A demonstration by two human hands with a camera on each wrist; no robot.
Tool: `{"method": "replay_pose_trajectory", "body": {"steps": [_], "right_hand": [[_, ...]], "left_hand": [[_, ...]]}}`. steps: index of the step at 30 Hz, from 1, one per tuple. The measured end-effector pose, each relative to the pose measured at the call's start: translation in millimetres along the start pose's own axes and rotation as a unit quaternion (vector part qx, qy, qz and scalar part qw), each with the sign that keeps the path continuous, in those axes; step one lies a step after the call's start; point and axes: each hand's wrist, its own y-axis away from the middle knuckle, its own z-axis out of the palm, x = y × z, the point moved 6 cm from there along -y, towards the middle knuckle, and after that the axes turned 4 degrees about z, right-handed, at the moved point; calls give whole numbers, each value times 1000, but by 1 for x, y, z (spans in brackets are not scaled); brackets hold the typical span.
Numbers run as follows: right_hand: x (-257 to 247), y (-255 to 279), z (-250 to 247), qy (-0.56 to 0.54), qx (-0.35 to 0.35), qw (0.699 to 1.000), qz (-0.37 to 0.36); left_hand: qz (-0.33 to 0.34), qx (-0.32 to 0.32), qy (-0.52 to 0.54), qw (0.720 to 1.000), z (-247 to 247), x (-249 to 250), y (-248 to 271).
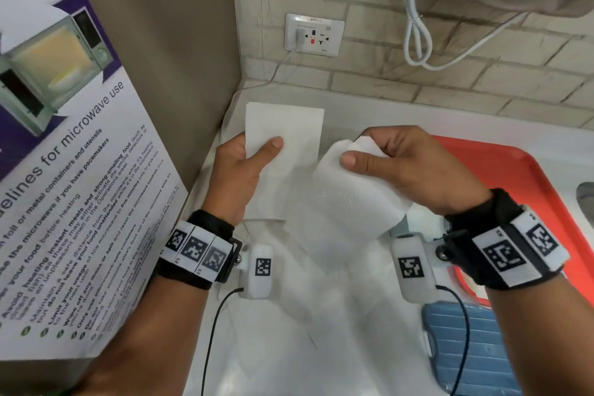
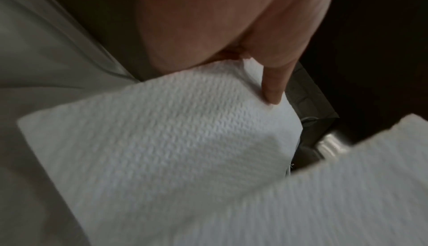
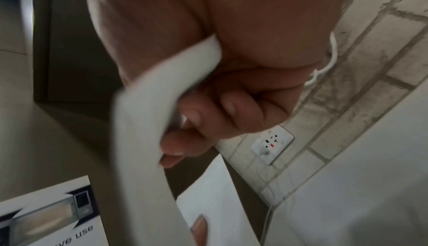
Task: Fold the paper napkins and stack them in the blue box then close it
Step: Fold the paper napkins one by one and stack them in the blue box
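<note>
Between both hands (image 1: 321, 167), above the counter, one white napkin (image 1: 289, 177).

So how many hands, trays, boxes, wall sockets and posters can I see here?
Hands: 2, left hand and right hand, both gripping paper napkin
Red tray: 1
Blue box: 1
Wall socket: 1
Microwave poster: 1
Total: 6
</note>
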Motion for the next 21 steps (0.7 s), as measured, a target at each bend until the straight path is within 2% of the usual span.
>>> {"method": "replay_pose_trajectory", "body": {"steps": [4,7,9,11,14,18,21], "right_hand": [[-14,-5,-2,-6,-41,999,-9],[-16,-7,-2,-5,-53,999,-13],[-13,-10,0,-4,-60,998,-10],[-8,-13,4,-22,-69,997,-3],[-1,-18,8,-51,-81,995,8],[0,-23,10,-56,-77,995,11],[1,-26,2,-53,-35,998,18]], "left_hand": [[14,-26,-27,999,7,3,-2],[66,-40,-31,997,9,7,-3],[106,-66,-57,990,13,12,-2],[119,-101,-88,984,17,15,0],[84,-157,-108,978,27,18,7],[14,-246,-7,969,46,17,23],[-19,-254,33,967,49,14,27]]}}
